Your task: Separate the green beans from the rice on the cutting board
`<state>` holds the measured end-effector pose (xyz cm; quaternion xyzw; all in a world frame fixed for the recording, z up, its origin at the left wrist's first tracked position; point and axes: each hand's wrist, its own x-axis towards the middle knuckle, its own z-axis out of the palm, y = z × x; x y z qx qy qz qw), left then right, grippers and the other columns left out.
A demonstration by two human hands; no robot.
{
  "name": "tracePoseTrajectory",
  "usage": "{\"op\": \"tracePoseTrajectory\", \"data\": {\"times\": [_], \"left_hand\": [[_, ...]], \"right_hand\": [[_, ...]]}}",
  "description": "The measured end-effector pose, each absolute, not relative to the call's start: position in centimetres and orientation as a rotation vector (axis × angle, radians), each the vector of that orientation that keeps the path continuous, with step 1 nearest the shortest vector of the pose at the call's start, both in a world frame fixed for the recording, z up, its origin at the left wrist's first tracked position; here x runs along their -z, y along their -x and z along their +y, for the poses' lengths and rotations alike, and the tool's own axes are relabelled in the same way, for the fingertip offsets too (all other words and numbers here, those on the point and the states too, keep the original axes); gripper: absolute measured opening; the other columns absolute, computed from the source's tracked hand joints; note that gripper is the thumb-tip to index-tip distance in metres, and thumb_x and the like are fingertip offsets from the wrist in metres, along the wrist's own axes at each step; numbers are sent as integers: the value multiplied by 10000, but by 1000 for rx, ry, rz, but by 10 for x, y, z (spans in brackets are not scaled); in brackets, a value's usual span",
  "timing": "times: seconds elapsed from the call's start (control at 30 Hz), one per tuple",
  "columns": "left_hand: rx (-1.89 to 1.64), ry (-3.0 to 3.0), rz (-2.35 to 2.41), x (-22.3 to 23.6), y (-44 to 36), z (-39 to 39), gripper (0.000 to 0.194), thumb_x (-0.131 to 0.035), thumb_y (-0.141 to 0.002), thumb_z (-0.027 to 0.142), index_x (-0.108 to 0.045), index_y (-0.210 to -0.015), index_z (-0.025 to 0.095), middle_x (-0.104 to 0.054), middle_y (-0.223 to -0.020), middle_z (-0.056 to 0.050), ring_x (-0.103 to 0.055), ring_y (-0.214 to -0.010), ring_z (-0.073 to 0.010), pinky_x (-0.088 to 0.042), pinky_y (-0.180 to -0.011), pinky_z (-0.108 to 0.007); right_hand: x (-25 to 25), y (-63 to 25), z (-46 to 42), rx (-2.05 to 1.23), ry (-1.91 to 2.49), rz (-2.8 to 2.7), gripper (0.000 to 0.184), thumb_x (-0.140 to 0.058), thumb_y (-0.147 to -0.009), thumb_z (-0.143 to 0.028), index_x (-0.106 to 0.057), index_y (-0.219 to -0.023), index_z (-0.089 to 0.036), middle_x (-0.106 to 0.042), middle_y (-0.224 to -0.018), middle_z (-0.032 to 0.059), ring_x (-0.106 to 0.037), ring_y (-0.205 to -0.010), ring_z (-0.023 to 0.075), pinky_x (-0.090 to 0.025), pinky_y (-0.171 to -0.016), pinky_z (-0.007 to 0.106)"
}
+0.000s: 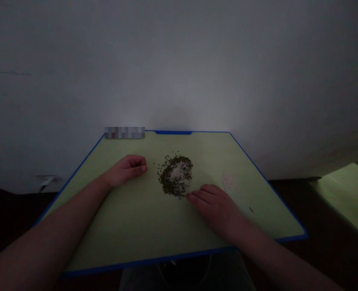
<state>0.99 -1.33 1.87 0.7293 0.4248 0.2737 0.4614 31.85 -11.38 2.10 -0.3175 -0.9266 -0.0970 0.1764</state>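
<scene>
A pile of small green beans (168,184) mixed with pale, rice-like grains (177,173) lies at the middle of the table. Left of it, my left hand (130,166) rests on the tabletop, its fingers curled in and thumb closed toward them, apart from the pile. My right hand (213,204) lies low at the near right edge of the pile. Its thumb and forefinger come together by the nearest beans; whether something is pinched there is too dark to tell. Beyond that hand sits a smaller patch of pale grains (227,180).
The light-topped table (130,234) has a blue rim and stands against a pale wall (179,64). A blurred-out strip (124,132) is at its far left corner. One thin dark sliver (251,209) lies at right. Another light surface (348,198) is farther right.
</scene>
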Motion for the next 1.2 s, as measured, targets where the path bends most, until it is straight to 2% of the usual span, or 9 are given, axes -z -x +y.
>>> {"op": "tracePoseTrajectory", "data": {"times": [0.17, 0.4, 0.63, 0.93, 1.1, 1.2], "left_hand": [[-661, -1806, 1036, -19, -10, -13, 329, -546, -762, 430, -440, -597, 166, -355, -511, 58, -317, -470, -77, -245, -446, -211], [-659, -1783, 1046, -20, -11, -15, 326, -551, -761, 432, -445, -608, 164, -362, -516, 60, -317, -469, -76, -249, -444, -207], [-671, -1783, 1026, -20, -11, -14, 327, -557, -760, 428, -454, -604, 159, -361, -508, 60, -316, -462, -73, -246, -440, -203], [-675, -1774, 1027, -21, -12, -14, 340, -566, -749, 442, -449, -593, 163, -355, -505, 57, -319, -460, -78, -249, -437, -206], [-659, -1774, 1050, -24, -14, -15, 336, -558, -747, 438, -437, -588, 168, -355, -499, 57, -318, -451, -79, -247, -432, -204], [-662, -1783, 1057, -25, -14, -15, 333, -554, -748, 432, -430, -585, 170, -350, -501, 58, -320, -454, -80, -247, -434, -205]], "right_hand": [[-22, -320, -115, 280, 903, -2610, 241, -527, -877, -92, -603, -1098, -151, -696, -926, 54, -547, -805, 195, -439, -744, 333], [-24, -317, -112, 269, 833, -2651, 228, -535, -880, -109, -600, -1095, -146, -692, -881, 42, -541, -791, 200, -437, -727, 341], [-21, -327, -114, 219, 886, -2603, 279, -526, -856, -54, -597, -1111, -142, -697, -955, 57, -551, -832, 201, -440, -756, 337], [-23, -327, -114, 186, 803, -2688, 246, -526, -892, -123, -597, -1125, -161, -693, -918, 62, -566, -836, 196, -456, -758, 344], [-29, -332, -125, 139, 826, -2557, 280, -424, -897, -68, -607, -1104, -116, -698, -930, 88, -570, -816, 200, -476, -755, 346], [-27, -330, -132, 115, 845, -2543, 288, -437, -873, -59, -605, -1103, -95, -699, -920, 98, -572, -806, 209, -489, -738, 352]]}}
